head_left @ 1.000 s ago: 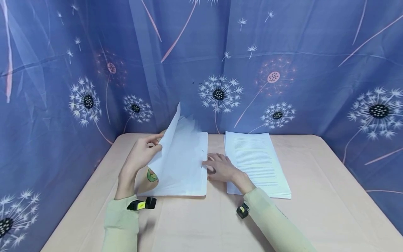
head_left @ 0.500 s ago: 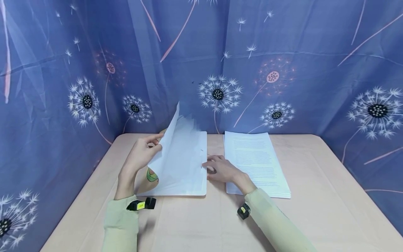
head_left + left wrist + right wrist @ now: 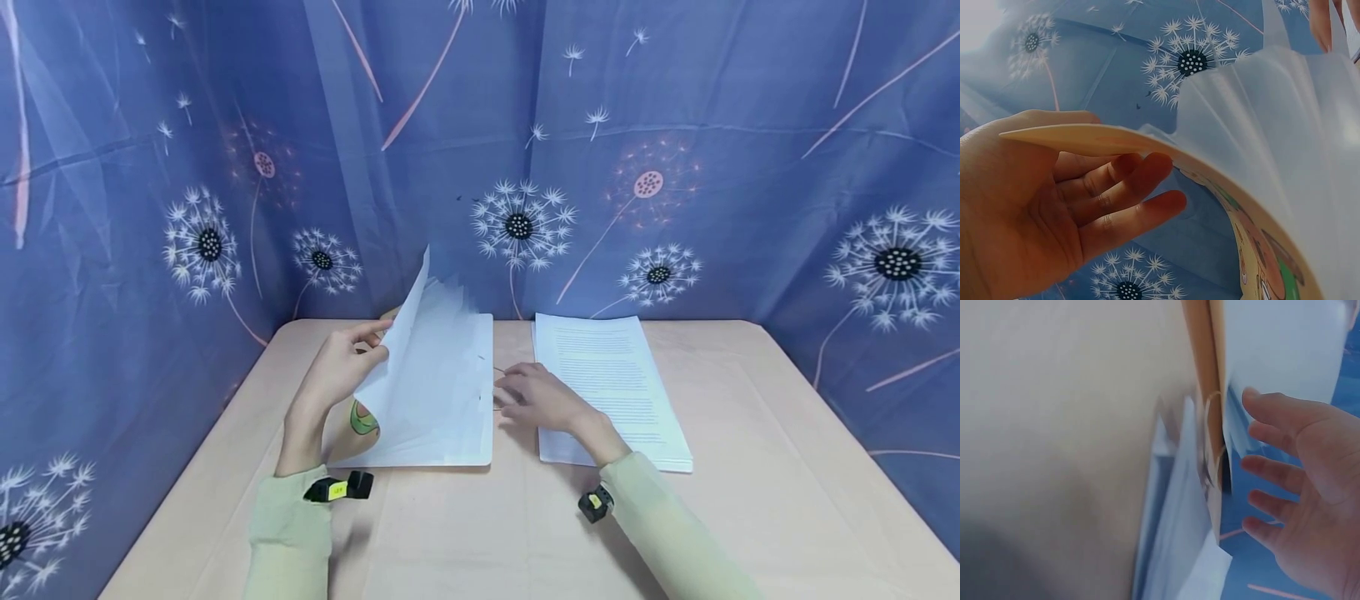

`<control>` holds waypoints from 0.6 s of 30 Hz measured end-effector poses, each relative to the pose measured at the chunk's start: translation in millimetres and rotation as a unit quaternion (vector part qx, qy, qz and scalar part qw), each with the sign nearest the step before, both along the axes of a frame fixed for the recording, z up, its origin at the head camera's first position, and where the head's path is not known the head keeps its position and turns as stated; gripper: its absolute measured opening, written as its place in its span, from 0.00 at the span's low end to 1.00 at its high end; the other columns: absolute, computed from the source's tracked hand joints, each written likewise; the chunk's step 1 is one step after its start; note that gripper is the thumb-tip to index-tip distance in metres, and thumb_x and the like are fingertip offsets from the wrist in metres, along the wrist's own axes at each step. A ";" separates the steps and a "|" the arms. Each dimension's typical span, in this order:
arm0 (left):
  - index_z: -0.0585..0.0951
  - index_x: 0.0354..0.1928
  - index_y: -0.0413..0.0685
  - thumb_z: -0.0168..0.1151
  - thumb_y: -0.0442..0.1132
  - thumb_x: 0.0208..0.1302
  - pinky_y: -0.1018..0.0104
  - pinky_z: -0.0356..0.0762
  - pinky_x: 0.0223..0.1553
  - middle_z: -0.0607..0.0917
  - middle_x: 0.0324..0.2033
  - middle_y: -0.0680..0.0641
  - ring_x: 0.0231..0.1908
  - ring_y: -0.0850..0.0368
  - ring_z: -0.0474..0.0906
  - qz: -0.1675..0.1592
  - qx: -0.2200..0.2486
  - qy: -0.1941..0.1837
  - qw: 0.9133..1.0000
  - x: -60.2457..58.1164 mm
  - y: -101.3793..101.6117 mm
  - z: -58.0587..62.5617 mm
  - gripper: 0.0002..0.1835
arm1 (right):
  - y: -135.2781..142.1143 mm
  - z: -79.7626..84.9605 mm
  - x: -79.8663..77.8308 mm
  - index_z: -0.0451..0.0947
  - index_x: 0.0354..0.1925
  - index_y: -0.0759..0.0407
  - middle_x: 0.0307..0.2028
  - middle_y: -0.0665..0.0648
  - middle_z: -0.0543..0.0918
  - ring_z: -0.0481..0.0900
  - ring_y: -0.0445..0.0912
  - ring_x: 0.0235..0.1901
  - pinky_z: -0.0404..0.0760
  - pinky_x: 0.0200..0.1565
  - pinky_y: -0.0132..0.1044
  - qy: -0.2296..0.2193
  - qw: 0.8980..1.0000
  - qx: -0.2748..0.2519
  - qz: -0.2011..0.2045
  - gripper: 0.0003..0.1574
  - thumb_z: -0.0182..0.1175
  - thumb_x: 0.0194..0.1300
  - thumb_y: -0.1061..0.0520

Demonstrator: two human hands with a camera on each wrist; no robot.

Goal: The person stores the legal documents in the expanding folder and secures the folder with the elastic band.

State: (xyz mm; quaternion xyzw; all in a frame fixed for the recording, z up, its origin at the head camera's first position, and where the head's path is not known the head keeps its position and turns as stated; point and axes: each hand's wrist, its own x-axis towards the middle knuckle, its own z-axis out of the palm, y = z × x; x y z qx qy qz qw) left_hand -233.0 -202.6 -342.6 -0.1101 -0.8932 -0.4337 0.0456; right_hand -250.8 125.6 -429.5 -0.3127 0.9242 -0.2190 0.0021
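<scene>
A document folder (image 3: 450, 400) stands opened on the table, its translucent pockets (image 3: 1241, 119) fanning upward. My left hand (image 3: 330, 371) pinches the raised front cover (image 3: 1266, 231), which bends and carries a cartoon avocado print on its outer face. Beyond the folder's right edge hovers my right hand (image 3: 551, 400), fingers apart and slightly bent, holding nothing. The right wrist view shows a thin looped cord (image 3: 1205, 437) at the folder's edge, close by the fingers of that hand (image 3: 1316, 469).
A stack of printed paper (image 3: 607, 375) lies to the right of the folder, partly under my right forearm. Both rest on a table (image 3: 450, 533) with a pale cover. A blue dandelion-patterned curtain (image 3: 450, 167) surrounds its back and sides.
My right hand has drawn back a little to the right, away from the folder's edge. The left hand keeps the cover raised in nearly the same place.
</scene>
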 end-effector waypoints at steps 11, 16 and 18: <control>0.75 0.68 0.51 0.51 0.36 0.65 0.65 0.64 0.23 0.79 0.41 0.42 0.20 0.58 0.65 0.002 0.000 0.000 1.000 -1.3 -0.3 -0.7 0.27 | 31.2 10.1 8.1 0.76 0.62 0.60 0.62 0.62 0.77 0.71 0.60 0.63 0.67 0.66 0.56 0.011 0.999 -0.019 -0.043 0.29 0.62 0.67 0.50; 0.76 0.67 0.51 0.52 0.36 0.65 0.66 0.63 0.22 0.79 0.40 0.43 0.20 0.59 0.64 0.009 0.000 -0.003 1.000 -1.2 -0.1 -0.4 0.27 | 43.5 9.9 9.3 0.77 0.62 0.60 0.60 0.62 0.78 0.73 0.60 0.62 0.69 0.64 0.56 0.025 0.998 -0.030 -0.053 0.28 0.63 0.66 0.51; 0.76 0.67 0.52 0.52 0.36 0.65 0.66 0.63 0.22 0.79 0.40 0.43 0.20 0.59 0.64 0.011 0.001 -0.004 1.000 -1.3 0.4 -0.6 0.27 | 48.4 9.8 10.2 0.77 0.61 0.60 0.60 0.62 0.78 0.73 0.61 0.61 0.69 0.64 0.56 0.025 0.997 -0.035 -0.058 0.27 0.63 0.66 0.52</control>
